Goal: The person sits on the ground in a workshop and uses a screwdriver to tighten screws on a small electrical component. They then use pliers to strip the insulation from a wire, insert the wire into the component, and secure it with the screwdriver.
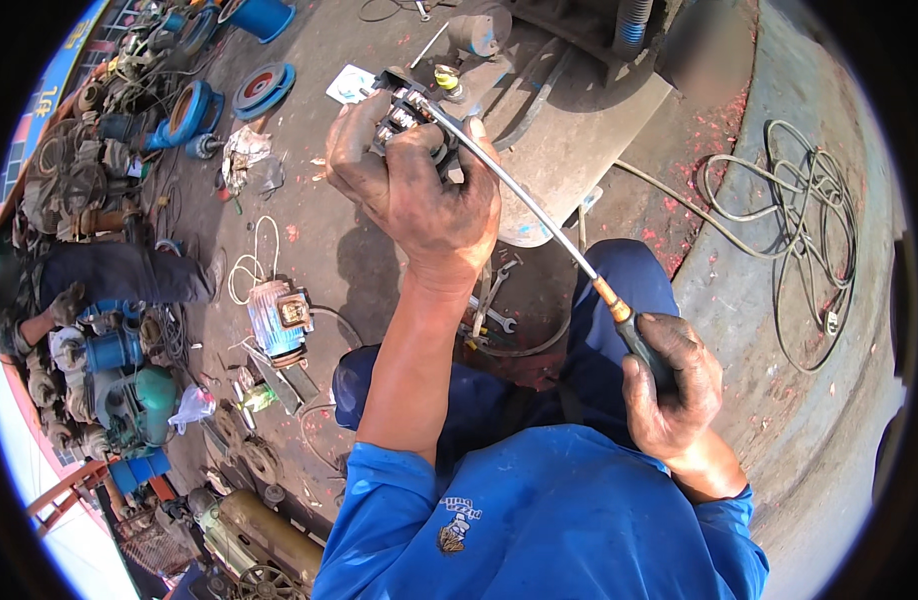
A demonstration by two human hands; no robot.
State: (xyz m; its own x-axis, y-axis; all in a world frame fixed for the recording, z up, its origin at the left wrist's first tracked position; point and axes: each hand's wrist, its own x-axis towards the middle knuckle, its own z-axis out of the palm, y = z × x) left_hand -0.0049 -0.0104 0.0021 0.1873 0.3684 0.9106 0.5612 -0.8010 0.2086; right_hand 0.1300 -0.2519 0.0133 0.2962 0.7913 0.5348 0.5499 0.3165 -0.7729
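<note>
My left hand (419, 200) is raised ahead of me, its fingers wrapped round a black electrical part (403, 120) with shiny metal terminals. A long-shafted screwdriver (544, 215) slants across from the lower right, its dark handle in the grip of my right hand (679, 385). The far end of its shaft reaches the black part by my left fingers; the exact contact of the tip cannot be made out. Behind the part lies a small white card-like piece (349, 84). A yellow-topped small item (447, 78) stands just right of it.
A metal plate (609, 140) adjoins heavy machinery ahead. Wrenches (497, 300) lie by my legs. A small motor (279, 320) with its box uncovered sits left. Coiled cable (809, 220) lies right. Blue pulleys (264, 92) and piled motors line the left, where another person's leg (129, 273) extends.
</note>
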